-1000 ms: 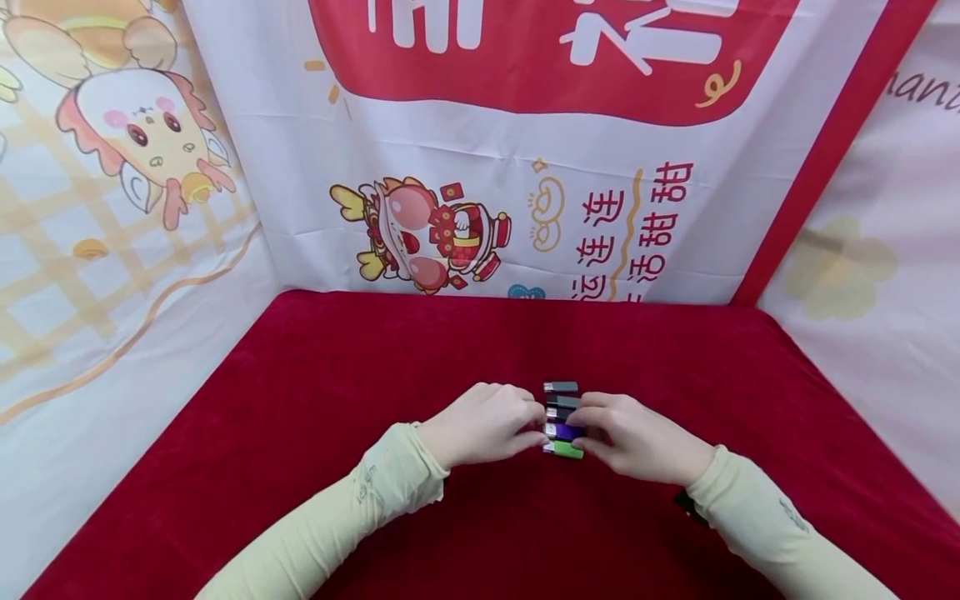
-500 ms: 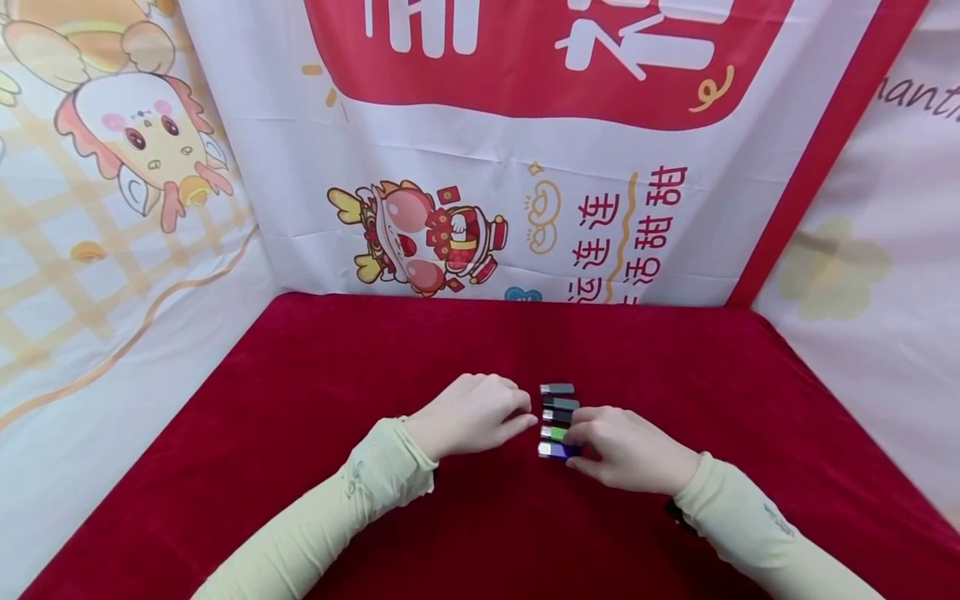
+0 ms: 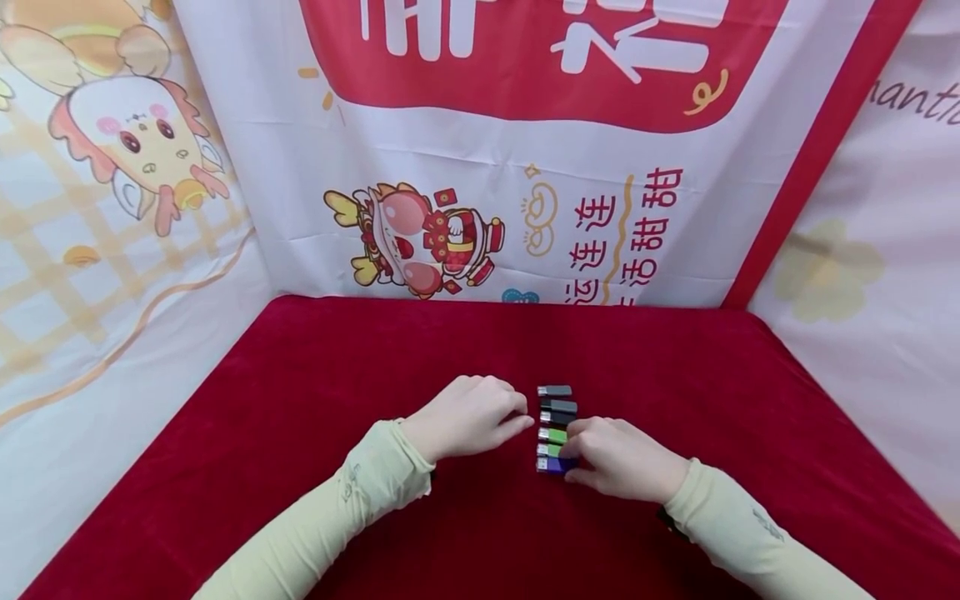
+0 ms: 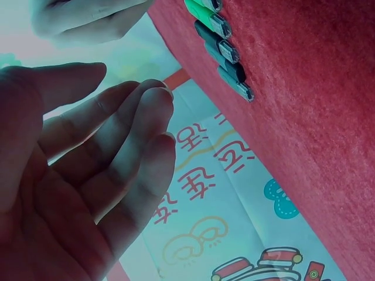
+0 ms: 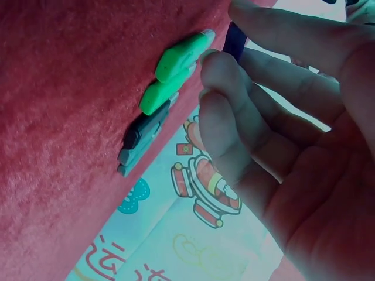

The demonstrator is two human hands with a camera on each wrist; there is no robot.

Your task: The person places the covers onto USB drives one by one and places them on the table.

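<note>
Several USB flash drives lie in a column on red cloth. In the head view, from far to near, come a grey drive point(image 3: 554, 390), a darker grey one point(image 3: 564, 407), a black one point(image 3: 557, 418), a green one point(image 3: 552, 435), a second green one point(image 3: 549, 450) and a purple drive point(image 3: 552, 465). My right hand point(image 3: 626, 458) pinches the purple drive point(image 5: 235, 41) between thumb and forefinger, close beside the green drives point(image 5: 181, 57). To the left of the column my left hand point(image 3: 467, 417) holds nothing; its fingers are loosely bent, apart from the drives.
Red cloth point(image 3: 360, 350) covers the table. A white printed banner point(image 3: 480, 142) hangs along its back edge. Patterned fabric walls point(image 3: 142, 250) stand at left and right.
The purple drive has moved from behind the front green drive to the near end of the column. A second green drive now shows. My left hand has drawn back slightly to the left.
</note>
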